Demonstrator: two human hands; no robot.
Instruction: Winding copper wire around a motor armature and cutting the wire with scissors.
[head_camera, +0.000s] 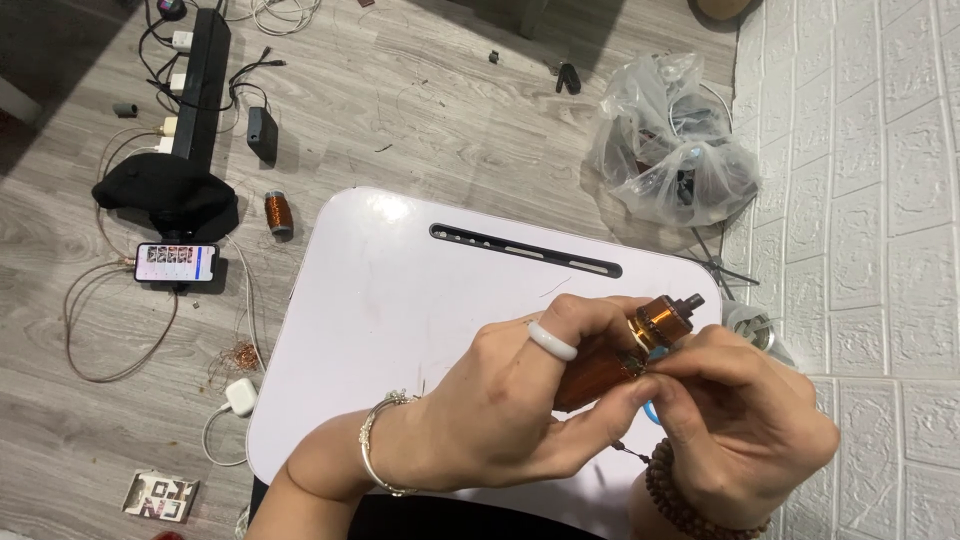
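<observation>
Phone (176, 263), copper wire spool (277, 212), plastic bag (668, 150), power strip (200, 85).

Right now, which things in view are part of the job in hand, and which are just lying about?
In hand:
- copper coil piece, held by left hand and right hand
- white lap table beneath

Lying about:
- copper wire spool on the floor
- phone
- power strip
- white charger
- plastic bag

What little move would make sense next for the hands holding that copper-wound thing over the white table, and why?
Probably a slight turn of the copper-wound coil by the left hand. The right hand pinches beside the winding with its fingertips, and both hands hold the coil above the white lap table.
</observation>
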